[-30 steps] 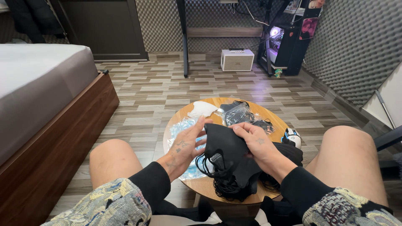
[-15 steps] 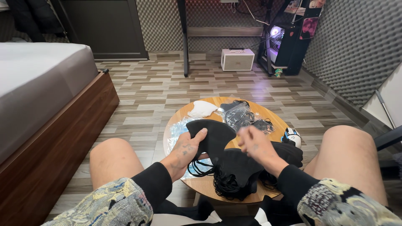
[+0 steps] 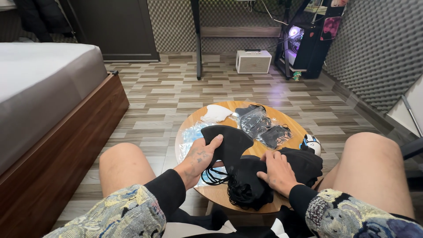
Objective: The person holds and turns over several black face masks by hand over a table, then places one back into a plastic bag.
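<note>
on the round table (image 3: 282,121) — left hand (image 3: 198,158) grips a black mask (image 3: 231,141), right hand (image 3: 275,169) flat on the pile (image 3: 246,185).

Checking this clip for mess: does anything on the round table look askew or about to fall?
Mostly tidy. The pile of black masks hangs over the near edge of the round table, ear loops dangling. The left hand holds one black mask; the right hand rests on the pile.
</note>
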